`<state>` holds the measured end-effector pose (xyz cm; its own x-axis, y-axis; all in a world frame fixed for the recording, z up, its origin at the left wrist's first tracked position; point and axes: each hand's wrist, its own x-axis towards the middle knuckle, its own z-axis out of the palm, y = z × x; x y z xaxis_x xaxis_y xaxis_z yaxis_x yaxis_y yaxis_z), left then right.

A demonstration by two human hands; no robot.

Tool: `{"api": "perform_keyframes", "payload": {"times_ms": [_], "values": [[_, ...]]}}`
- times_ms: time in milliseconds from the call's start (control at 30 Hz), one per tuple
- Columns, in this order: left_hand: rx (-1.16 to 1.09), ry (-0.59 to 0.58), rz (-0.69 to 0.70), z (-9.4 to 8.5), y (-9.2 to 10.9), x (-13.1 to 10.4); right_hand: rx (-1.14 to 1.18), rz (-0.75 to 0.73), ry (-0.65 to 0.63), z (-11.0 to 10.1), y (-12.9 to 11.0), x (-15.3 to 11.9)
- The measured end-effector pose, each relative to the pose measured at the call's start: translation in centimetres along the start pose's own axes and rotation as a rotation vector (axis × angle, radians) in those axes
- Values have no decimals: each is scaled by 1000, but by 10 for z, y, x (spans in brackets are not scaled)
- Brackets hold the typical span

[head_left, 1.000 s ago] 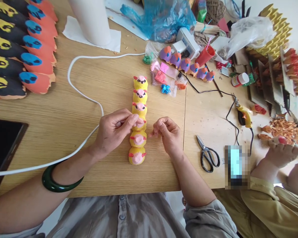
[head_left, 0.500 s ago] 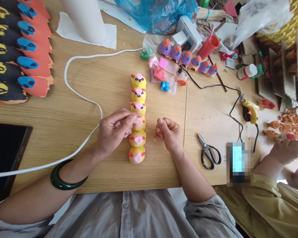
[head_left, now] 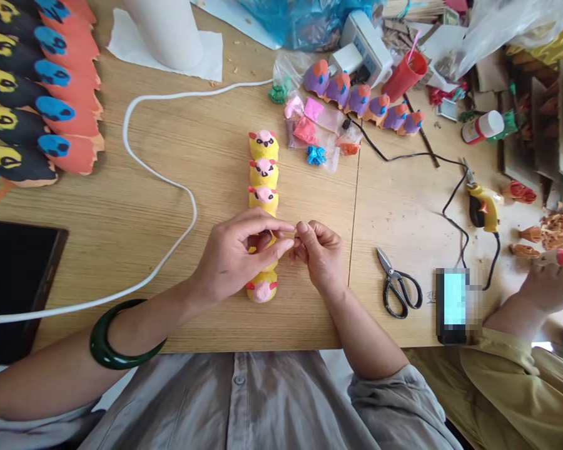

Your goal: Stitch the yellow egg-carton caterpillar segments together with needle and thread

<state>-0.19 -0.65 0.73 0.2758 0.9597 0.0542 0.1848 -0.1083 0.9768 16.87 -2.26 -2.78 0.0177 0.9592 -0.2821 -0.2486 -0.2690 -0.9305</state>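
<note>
A column of yellow clay figures [head_left: 264, 145] with pink faces and red ears lies on the wooden table [head_left: 225, 325]. The upper ones have small black marks on their faces. My left hand [head_left: 244, 253] hovers over the lower figures and hides part of them; its thumb and forefinger reach toward my right hand, with a gap between them. My right hand [head_left: 318, 253] is curled right of the column, thumb pressed to forefinger. Whatever it pinches is too small to make out. The fingertips of both hands nearly meet.
Bags of coloured clay [head_left: 304, 130] and a row of purple figures [head_left: 359, 100] lie beyond. Scissors [head_left: 396, 284], a phone [head_left: 453, 306] and a yellow-handled tool [head_left: 483, 209] are at right, near another person's hand [head_left: 551, 284]. A white cable [head_left: 169, 181] and tablet [head_left: 16, 275] sit left.
My left hand has moved right, from the middle figures to my right hand's fingertips, and its thumb and forefinger have spread. My right hand has barely moved. The view has shifted slightly.
</note>
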Motion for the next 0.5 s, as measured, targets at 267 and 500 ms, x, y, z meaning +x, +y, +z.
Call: {"api": "perform_keyframes", "payload": {"times_ms": [267, 500], "values": [[148, 61, 173, 10, -7, -1, 2, -8, -72, 2, -10, -4], [202, 170, 307, 10, -16, -3, 54, 42, -152, 0, -10, -2]]}}
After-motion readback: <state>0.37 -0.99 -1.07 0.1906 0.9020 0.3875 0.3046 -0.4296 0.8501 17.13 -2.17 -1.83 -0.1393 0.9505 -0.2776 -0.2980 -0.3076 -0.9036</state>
